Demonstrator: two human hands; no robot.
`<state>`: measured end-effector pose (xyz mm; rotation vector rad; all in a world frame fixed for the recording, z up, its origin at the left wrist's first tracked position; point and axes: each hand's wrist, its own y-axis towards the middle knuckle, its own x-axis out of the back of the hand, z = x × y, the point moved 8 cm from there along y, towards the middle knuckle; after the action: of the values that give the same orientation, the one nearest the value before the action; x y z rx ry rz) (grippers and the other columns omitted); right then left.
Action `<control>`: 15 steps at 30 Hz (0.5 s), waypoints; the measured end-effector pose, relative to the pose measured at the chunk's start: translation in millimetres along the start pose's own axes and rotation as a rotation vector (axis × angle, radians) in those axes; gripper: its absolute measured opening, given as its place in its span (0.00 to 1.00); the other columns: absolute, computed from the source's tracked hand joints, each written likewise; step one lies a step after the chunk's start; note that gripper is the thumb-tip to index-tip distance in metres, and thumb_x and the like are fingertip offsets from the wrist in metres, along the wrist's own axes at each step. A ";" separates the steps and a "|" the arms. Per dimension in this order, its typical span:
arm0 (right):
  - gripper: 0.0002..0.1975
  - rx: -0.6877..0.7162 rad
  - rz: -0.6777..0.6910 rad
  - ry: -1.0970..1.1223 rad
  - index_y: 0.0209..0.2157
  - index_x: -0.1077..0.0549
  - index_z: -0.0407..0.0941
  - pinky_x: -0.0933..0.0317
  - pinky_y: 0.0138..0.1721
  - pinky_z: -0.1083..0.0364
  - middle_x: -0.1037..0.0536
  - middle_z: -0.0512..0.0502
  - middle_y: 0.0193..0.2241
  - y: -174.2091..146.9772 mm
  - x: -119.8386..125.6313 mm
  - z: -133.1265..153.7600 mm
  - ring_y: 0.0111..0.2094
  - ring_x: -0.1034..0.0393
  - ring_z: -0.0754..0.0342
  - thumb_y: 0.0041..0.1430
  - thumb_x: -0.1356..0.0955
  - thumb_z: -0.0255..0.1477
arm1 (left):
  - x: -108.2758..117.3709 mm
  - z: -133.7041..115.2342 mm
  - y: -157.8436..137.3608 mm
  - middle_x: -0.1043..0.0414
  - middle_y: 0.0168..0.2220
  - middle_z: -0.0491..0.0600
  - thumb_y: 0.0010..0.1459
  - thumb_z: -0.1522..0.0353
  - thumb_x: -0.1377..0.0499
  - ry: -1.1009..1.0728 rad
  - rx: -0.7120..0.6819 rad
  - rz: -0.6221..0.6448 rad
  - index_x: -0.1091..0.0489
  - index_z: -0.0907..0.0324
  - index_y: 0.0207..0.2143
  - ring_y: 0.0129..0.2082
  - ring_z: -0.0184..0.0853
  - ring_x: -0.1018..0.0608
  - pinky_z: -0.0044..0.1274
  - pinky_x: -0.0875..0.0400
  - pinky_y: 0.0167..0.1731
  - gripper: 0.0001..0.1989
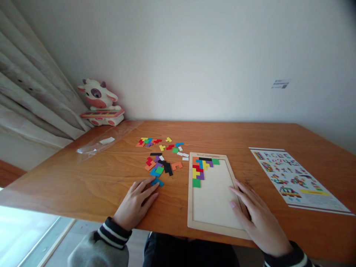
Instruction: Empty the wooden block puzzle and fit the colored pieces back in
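My left hand lies on the table with its fingers stretched out, the fingertips touching a blue puzzle piece. Just beyond it is a loose heap of flat pieces, among them a black piece, an orange piece and a green piece. My right hand rests over the right rim of a wooden puzzle board, fingers extended and apart. Several coloured pieces fill the board's upper left corner, with a green square lowest along the left side.
More pieces lie farther back, including a yellow one. A printed pattern sheet lies to the right of the board. At the left are a clear plastic bag and a cow toy by the curtain. The table's front edge runs under my wrists.
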<state>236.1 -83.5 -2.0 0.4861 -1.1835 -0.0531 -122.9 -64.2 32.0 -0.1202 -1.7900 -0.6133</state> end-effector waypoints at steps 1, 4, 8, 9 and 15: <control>0.23 0.006 -0.001 -0.005 0.59 0.33 0.49 0.40 0.62 0.39 0.35 0.43 0.64 -0.1 -0.1 0.2 0.63 0.39 0.41 0.66 0.38 0.41 | -1.8 -0.6 0.5 0.34 0.61 0.51 0.67 0.59 0.49 0.032 -0.005 0.007 0.29 0.48 0.56 0.57 0.46 0.29 0.40 0.29 0.55 0.19; 0.24 0.024 -0.004 -0.031 0.60 0.35 0.48 0.40 0.61 0.39 0.36 0.43 0.64 -0.2 -1.0 0.8 0.63 0.40 0.41 0.66 0.39 0.42 | -7.7 1.2 4.6 0.45 0.67 0.49 0.67 0.57 0.49 0.129 0.000 0.037 0.34 0.42 0.60 0.63 0.53 0.37 0.49 0.37 0.59 0.20; 0.24 0.036 -0.008 -0.073 0.63 0.37 0.48 0.42 0.62 0.38 0.36 0.44 0.64 -0.5 -3.8 -0.3 0.63 0.39 0.42 0.69 0.42 0.38 | -21.8 9.5 18.2 0.51 0.70 0.51 0.64 0.51 0.49 0.171 0.043 0.128 0.43 0.44 0.65 0.67 0.57 0.45 0.52 0.44 0.61 0.28; 0.24 0.033 -0.010 -0.082 0.63 0.38 0.49 0.42 0.62 0.38 0.36 0.45 0.64 -0.8 -4.5 -1.3 0.63 0.39 0.42 0.69 0.43 0.37 | -25.6 12.1 22.9 0.52 0.70 0.53 0.63 0.50 0.49 0.173 0.068 0.143 0.45 0.45 0.66 0.67 0.58 0.46 0.52 0.45 0.61 0.31; 0.24 0.012 -0.043 -0.104 0.64 0.39 0.49 0.41 0.60 0.36 0.36 0.45 0.64 -3.0 -5.8 -11.2 0.62 0.38 0.41 0.69 0.44 0.36 | -43.2 11.9 55.9 0.52 0.69 0.59 0.62 0.45 0.51 0.162 0.167 0.107 0.45 0.54 0.67 0.68 0.59 0.49 0.50 0.49 0.63 0.38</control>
<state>244.6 -80.7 -11.5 0.5245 -1.2757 -0.1100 -98.1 -1.0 9.1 -0.0504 -1.6580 -0.3848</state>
